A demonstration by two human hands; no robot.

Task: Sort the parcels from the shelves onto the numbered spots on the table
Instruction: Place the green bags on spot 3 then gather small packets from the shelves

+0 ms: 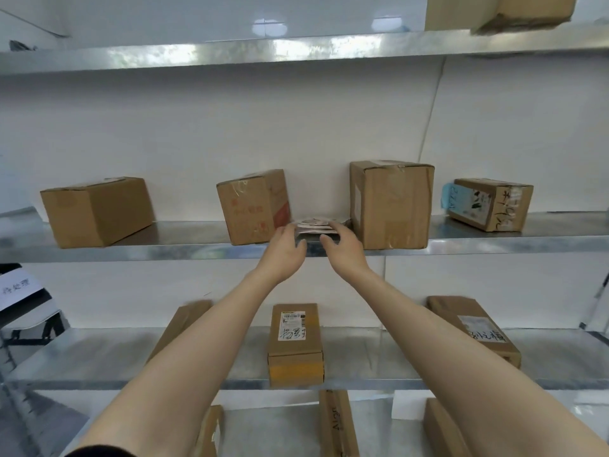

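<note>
A flat white parcel (314, 224) lies on the middle metal shelf (184, 249), between a box with red print (252, 206) and a tall plain box (392, 204). Both my arms reach up to it. My left hand (286, 247) touches its left end with curled fingers. My right hand (342, 244) covers its right end, fingers bent over it. The parcel's front edge is hidden behind my hands, so I cannot see whether it is lifted off the shelf.
The same shelf holds a plain box (99, 211) at the left and a box with a blue label (491, 202) at the right. Several boxes lie on the lower shelf (99, 357), among them a labelled one (296, 341). Another box (501, 11) sits on top.
</note>
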